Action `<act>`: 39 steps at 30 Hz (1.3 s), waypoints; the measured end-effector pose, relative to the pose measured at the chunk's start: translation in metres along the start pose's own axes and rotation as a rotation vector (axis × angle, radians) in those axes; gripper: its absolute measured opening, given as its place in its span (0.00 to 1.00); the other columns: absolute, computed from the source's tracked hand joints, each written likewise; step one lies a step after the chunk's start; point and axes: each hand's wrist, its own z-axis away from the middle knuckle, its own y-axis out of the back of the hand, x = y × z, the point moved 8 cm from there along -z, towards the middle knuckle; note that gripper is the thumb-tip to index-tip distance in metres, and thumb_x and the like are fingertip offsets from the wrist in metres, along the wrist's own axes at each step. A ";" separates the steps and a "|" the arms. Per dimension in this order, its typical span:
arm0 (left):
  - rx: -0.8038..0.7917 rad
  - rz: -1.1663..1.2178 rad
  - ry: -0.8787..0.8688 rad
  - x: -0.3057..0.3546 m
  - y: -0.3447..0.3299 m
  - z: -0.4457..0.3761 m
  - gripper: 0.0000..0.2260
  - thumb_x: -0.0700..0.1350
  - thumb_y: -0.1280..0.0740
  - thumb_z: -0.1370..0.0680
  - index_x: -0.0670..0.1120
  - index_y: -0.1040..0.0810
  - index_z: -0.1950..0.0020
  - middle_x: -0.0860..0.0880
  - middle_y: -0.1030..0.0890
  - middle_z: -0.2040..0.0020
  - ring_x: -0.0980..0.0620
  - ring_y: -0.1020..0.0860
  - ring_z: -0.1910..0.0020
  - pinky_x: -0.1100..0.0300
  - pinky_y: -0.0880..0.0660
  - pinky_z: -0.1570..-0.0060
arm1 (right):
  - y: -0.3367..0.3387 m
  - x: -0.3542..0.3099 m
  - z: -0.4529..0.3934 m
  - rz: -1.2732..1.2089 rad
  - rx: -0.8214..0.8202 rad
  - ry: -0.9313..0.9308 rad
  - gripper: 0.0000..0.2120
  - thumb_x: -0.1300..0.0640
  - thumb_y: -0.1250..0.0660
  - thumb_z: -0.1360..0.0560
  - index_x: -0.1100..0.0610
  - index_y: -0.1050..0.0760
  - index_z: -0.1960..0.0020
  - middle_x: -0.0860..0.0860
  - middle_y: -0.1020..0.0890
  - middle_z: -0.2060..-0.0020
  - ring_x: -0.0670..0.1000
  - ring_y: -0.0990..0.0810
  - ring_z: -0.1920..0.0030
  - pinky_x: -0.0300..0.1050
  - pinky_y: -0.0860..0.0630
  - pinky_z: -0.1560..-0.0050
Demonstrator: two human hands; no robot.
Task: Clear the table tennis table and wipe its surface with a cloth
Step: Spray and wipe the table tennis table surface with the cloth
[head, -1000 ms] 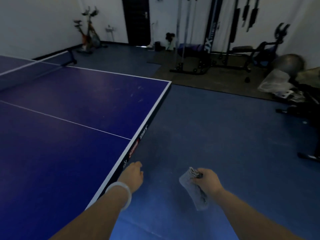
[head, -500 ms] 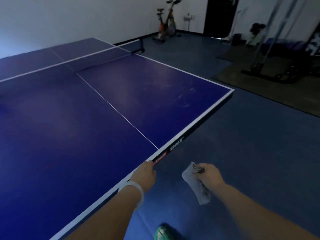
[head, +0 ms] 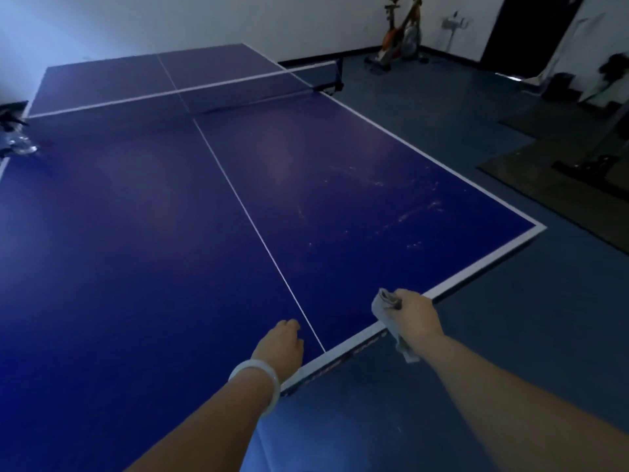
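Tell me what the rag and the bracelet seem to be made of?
The rag, bunched in the right hand, looks like soft grey woven cloth: it crumples and hangs limp. The bracelet on the left wrist looks like smooth, pale, glossy stone or plastic; which one is unclear.

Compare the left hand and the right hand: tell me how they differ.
The left hand holds nothing; the right hand grips a grey cloth. The left wrist wears a white bangle; the right wrist is bare. Both are at the table's near edge.
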 end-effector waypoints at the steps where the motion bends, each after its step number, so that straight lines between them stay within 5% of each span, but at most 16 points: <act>1: 0.004 0.008 0.026 -0.003 0.001 -0.005 0.13 0.45 0.44 0.17 0.44 0.31 0.34 0.46 0.27 0.37 0.48 0.25 0.43 0.57 0.27 0.45 | 0.000 -0.011 -0.013 -0.005 0.009 0.019 0.18 0.51 0.35 0.23 0.56 0.35 0.68 0.50 0.29 0.72 0.48 0.31 0.73 0.39 0.35 0.76; 3: 0.019 0.025 0.086 -0.009 0.002 -0.014 0.13 0.45 0.44 0.17 0.44 0.31 0.33 0.46 0.28 0.37 0.48 0.25 0.43 0.56 0.27 0.45 | -0.010 -0.029 -0.037 0.059 -0.012 0.073 0.19 0.48 0.35 0.22 0.56 0.35 0.66 0.50 0.29 0.71 0.49 0.31 0.72 0.40 0.36 0.75; 9: 0.070 -0.019 0.280 -0.032 -0.008 -0.024 0.15 0.49 0.43 0.17 0.44 0.31 0.33 0.46 0.33 0.34 0.46 0.32 0.37 0.53 0.28 0.41 | -0.092 -0.054 -0.062 0.211 -0.293 0.205 0.11 0.61 0.35 0.23 0.55 0.34 0.61 0.52 0.24 0.60 0.50 0.26 0.63 0.44 0.28 0.64; 12: 0.104 -0.066 0.366 -0.045 -0.010 -0.031 0.18 0.52 0.42 0.18 0.45 0.33 0.31 0.46 0.36 0.30 0.45 0.36 0.32 0.53 0.30 0.38 | -0.125 -0.057 -0.054 0.173 -0.450 0.276 0.08 0.49 0.34 0.23 0.52 0.27 0.55 0.48 0.25 0.51 0.48 0.22 0.55 0.50 0.23 0.50; 15: 0.157 -0.076 0.431 -0.056 -0.011 -0.039 0.22 0.55 0.42 0.18 0.45 0.36 0.28 0.45 0.41 0.25 0.43 0.42 0.26 0.49 0.38 0.30 | -0.129 -0.055 -0.052 0.093 -0.443 0.363 0.10 0.45 0.39 0.20 0.49 0.27 0.57 0.44 0.26 0.56 0.47 0.22 0.57 0.51 0.21 0.53; 19: 0.245 -0.086 0.504 -0.072 -0.015 -0.050 0.28 0.58 0.48 0.18 0.47 0.49 0.21 0.44 0.50 0.21 0.42 0.52 0.22 0.45 0.52 0.24 | -0.116 -0.061 -0.043 0.328 -0.228 0.827 0.05 0.58 0.37 0.21 0.50 0.24 0.49 0.43 0.24 0.48 0.46 0.26 0.47 0.42 0.27 0.43; 22: 0.265 -0.098 0.527 -0.083 -0.029 -0.055 0.30 0.60 0.55 0.18 0.49 0.58 0.20 0.45 0.56 0.20 0.43 0.59 0.21 0.44 0.59 0.24 | -0.124 -0.055 -0.031 0.527 -0.227 1.129 0.15 0.56 0.27 0.28 0.51 0.21 0.42 0.48 0.21 0.40 0.51 0.22 0.40 0.48 0.26 0.39; 26: 0.346 -0.167 0.517 -0.085 -0.041 -0.054 0.31 0.61 0.63 0.19 0.48 0.58 0.20 0.44 0.57 0.20 0.43 0.60 0.21 0.44 0.63 0.24 | -0.158 -0.030 -0.031 0.730 -0.383 1.313 0.25 0.49 0.46 0.19 0.54 0.37 0.24 0.50 0.38 0.24 0.51 0.39 0.24 0.51 0.43 0.28; 30: 0.395 -0.171 0.519 -0.087 -0.044 -0.055 0.31 0.60 0.62 0.20 0.48 0.53 0.20 0.44 0.51 0.20 0.44 0.56 0.21 0.43 0.59 0.24 | -0.183 -0.046 -0.083 0.920 -0.353 1.229 0.27 0.49 0.59 0.18 0.56 0.52 0.21 0.53 0.51 0.21 0.55 0.54 0.21 0.62 0.48 0.24; 33: 0.404 -0.168 0.514 -0.087 -0.043 -0.055 0.30 0.60 0.61 0.19 0.48 0.53 0.20 0.44 0.50 0.20 0.44 0.56 0.21 0.43 0.59 0.24 | -0.188 -0.072 -0.138 0.870 -0.284 0.875 0.26 0.47 0.66 0.18 0.49 0.67 0.22 0.49 0.64 0.22 0.52 0.68 0.23 0.62 0.61 0.24; 36: 0.399 -0.160 0.509 -0.087 -0.044 -0.054 0.30 0.60 0.60 0.19 0.48 0.53 0.20 0.44 0.50 0.20 0.44 0.56 0.21 0.43 0.57 0.24 | -0.189 -0.066 -0.119 0.784 -0.236 0.737 0.28 0.44 0.62 0.18 0.49 0.65 0.21 0.50 0.64 0.22 0.54 0.66 0.22 0.64 0.62 0.24; 39: 0.404 -0.155 0.506 -0.088 -0.044 -0.055 0.30 0.60 0.60 0.19 0.47 0.53 0.20 0.43 0.50 0.20 0.44 0.55 0.21 0.42 0.56 0.24 | -0.184 -0.036 -0.052 0.759 -0.264 0.857 0.30 0.44 0.55 0.19 0.54 0.54 0.20 0.53 0.53 0.20 0.58 0.55 0.21 0.66 0.53 0.25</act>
